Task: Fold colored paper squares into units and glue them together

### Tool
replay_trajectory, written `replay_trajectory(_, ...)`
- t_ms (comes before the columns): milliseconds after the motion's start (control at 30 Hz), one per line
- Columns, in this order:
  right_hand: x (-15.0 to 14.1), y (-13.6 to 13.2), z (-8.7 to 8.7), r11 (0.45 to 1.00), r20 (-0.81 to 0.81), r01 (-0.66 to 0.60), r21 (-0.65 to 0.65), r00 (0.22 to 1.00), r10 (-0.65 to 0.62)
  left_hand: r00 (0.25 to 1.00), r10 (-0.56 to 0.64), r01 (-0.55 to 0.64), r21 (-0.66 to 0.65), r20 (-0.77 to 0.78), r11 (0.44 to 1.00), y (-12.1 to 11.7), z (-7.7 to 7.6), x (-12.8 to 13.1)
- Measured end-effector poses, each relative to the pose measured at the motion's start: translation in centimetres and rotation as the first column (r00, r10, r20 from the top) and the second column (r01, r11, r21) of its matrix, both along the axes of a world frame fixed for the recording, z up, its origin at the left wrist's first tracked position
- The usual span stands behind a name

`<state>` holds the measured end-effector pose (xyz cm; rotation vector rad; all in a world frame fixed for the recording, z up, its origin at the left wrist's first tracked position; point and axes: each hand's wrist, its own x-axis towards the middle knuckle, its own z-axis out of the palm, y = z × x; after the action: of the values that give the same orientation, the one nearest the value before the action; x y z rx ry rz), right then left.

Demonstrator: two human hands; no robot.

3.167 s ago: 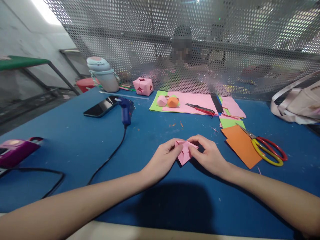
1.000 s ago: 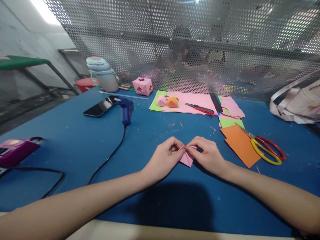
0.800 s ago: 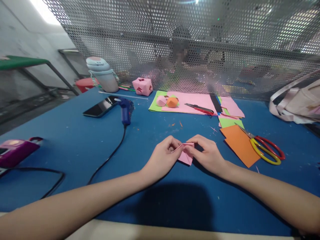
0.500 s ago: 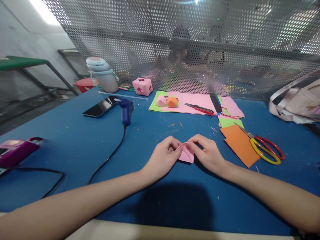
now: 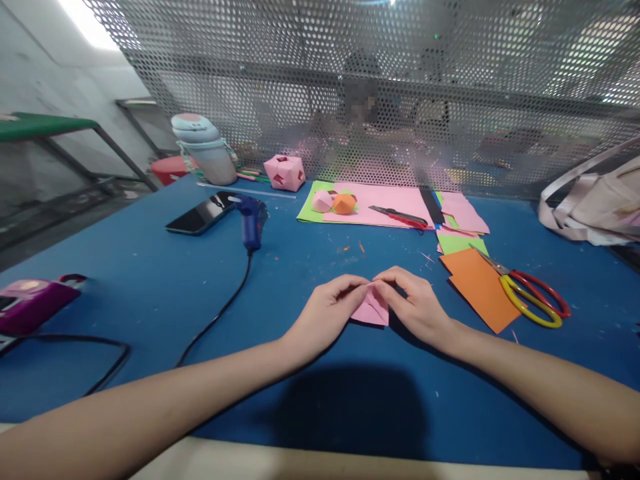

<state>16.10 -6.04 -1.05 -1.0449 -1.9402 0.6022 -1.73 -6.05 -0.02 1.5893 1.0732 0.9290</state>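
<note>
Two pinches, one by my left hand point(image 5: 325, 313) and one by my right hand point(image 5: 415, 303), grip the folded pink paper point(image 5: 373, 311), well left of the scissors point(image 5: 511, 274). My left forefinger, curled a moment ago, now lies straighter along the paper's far edge, its tip close to the right one; I judge this helps press that fold. My forearms slant inward, the right one passing on the near side of the scissors.

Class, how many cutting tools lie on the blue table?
2: a utility knife on pink paper, and scissors partly over orange paper. Any beneath would be hidden.
</note>
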Motion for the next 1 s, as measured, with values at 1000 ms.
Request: replay_trajectory(1000, -0.14, -0.06, -0.24, 0.998, -0.002, 0.046, 0.044, 0.999, -0.046, 0.998, 0.045, -0.045, -0.003, -0.050, 0.999, 0.15, -0.09, -0.19)
